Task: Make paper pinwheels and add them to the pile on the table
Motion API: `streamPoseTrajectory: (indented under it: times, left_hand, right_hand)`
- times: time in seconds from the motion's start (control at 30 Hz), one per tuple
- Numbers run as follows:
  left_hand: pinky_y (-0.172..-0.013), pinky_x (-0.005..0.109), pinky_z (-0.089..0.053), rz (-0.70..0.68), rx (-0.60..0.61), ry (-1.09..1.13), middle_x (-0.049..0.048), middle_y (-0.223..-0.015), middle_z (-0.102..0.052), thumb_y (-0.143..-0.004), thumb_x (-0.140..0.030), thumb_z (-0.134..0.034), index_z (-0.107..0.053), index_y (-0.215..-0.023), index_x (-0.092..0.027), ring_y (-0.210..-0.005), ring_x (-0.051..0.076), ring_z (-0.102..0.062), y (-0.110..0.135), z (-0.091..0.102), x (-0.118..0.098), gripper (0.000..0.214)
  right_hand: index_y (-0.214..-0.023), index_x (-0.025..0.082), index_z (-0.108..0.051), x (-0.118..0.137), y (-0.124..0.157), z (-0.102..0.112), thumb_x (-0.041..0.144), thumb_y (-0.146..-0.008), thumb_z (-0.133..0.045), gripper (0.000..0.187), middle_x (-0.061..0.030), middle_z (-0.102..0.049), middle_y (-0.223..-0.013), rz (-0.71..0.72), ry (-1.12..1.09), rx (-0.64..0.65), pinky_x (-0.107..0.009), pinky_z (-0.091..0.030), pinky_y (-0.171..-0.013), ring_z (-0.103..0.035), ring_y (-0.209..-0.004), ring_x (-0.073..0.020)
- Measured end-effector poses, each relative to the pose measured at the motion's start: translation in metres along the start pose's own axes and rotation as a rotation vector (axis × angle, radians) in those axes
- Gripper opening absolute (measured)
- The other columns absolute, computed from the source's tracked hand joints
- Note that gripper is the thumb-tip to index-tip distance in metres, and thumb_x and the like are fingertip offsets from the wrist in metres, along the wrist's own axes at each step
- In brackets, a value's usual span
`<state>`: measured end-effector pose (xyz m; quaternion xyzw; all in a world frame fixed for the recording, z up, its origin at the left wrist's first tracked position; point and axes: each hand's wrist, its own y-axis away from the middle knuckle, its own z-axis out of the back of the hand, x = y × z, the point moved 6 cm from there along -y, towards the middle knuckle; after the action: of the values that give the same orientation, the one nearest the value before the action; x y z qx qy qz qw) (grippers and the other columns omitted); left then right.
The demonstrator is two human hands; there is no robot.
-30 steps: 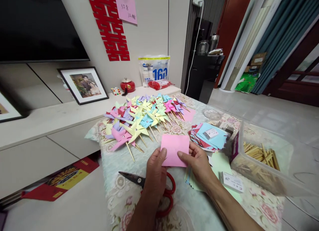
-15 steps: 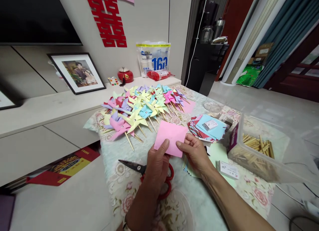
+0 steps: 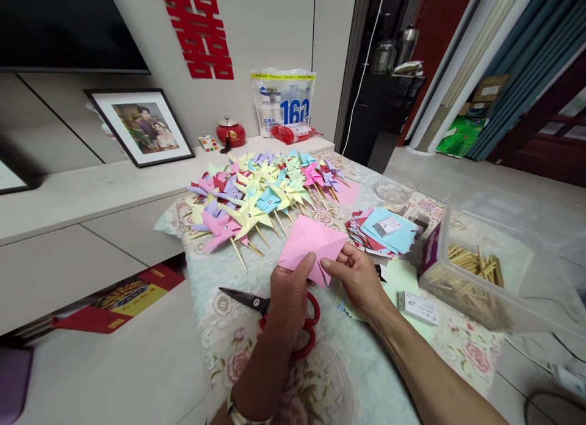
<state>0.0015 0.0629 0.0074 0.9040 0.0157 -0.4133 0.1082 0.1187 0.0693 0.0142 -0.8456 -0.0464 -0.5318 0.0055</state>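
Note:
A pink square of paper is pinched between my two hands above the table, one corner toward me. Slits show in the paper near its lower corner, between my thumbs. My left hand grips its lower left side, thumb on top. On the lower right side, my right hand has its thumb over the sheet and its fingers curled. Beneath my left hand and forearm lie scissors with black blades and red handles, partly covered. Just beyond the paper is a pile of finished paper pinwheels on wooden sticks.
Right of my hands lie coloured paper sheets with a small box on top, pale green sheets and another small white box. A clear plastic bin of short sticks stands at the right edge. A cabinet runs behind.
The pink paper has turned in my hands, so a corner now points toward me and its slits show. Both hands stay on it. The view has shifted slightly.

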Motion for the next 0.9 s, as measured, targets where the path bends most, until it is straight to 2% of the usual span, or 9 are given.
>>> streamPoseTrajectory:
  times: [0.13,0.43,0.63,0.9]
  left_hand:
    - [-0.074,0.027,-0.052,-0.017,-0.011,0.044,0.0032,-0.091,-0.078,-0.063,-0.025,-0.087,-0.076,-0.097,-0.016,-0.079,0.017,-0.069,-0.001,0.001,-0.002,0.036]
    - [-0.078,0.029,-0.052,-0.040,-0.026,0.022,0.0039,-0.092,-0.078,-0.064,-0.024,-0.085,-0.075,-0.097,-0.015,-0.083,0.019,-0.069,-0.003,0.002,-0.004,0.035]
    - [-0.076,0.029,-0.053,-0.037,-0.048,-0.010,0.0045,-0.091,-0.078,-0.064,-0.026,-0.085,-0.075,-0.096,-0.014,-0.080,0.019,-0.068,-0.004,0.005,-0.002,0.036]
    - [-0.082,0.032,-0.054,-0.065,-0.047,0.018,0.0052,-0.096,-0.078,-0.064,-0.023,-0.084,-0.075,-0.097,-0.016,-0.087,0.021,-0.069,-0.008,0.010,0.001,0.035]
  right_hand:
    - [-0.095,0.021,-0.073,0.003,-0.001,0.003,0.030,-0.063,-0.089,0.037,-0.0012,-0.077,-0.083,0.021,0.069,-0.025,-0.029,-0.053,-0.070,-0.069,-0.071,-0.0171]
    - [-0.093,0.022,-0.072,0.002,-0.001,0.005,0.026,-0.063,-0.088,0.034,0.0013,-0.074,-0.079,0.018,0.096,-0.017,-0.028,-0.053,-0.070,-0.067,-0.069,-0.0151]
    - [-0.091,0.022,-0.071,0.003,0.000,0.001,0.027,-0.062,-0.089,0.035,0.0011,-0.073,-0.078,0.000,0.099,-0.005,-0.028,-0.053,-0.068,-0.066,-0.067,-0.0155]
    - [-0.088,0.022,-0.071,0.003,0.000,0.002,0.027,-0.061,-0.090,0.034,0.0025,-0.072,-0.077,0.020,0.131,-0.009,-0.026,-0.052,-0.069,-0.065,-0.067,-0.0135]
